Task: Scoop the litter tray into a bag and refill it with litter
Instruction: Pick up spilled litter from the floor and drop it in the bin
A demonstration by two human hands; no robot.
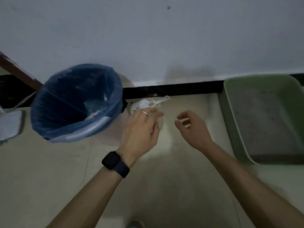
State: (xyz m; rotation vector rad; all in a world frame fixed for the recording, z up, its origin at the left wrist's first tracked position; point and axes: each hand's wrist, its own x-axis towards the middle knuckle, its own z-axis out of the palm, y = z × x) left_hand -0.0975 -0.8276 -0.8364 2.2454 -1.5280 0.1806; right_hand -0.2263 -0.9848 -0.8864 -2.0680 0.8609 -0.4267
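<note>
A green litter tray [233, 119] with grey litter [261, 122] stands on the floor at the right, against the wall. A bin lined with a blue bag [75, 102] stands at the left. Between them a white slotted scoop [148, 103] lies on the floor by the dark skirting. My left hand [141, 129], with a ring and a black watch on the wrist, hovers just in front of the scoop, fingers loosely apart, holding nothing. My right hand [192, 127] hangs to the right of it, fingers curled and apart, also empty.
A white wall with a black skirting strip [172, 90] runs along the back. A brown wooden piece [18, 71] leans at the far left, above a pale cloth or bag [9, 127] on the floor. The floor is beige tile.
</note>
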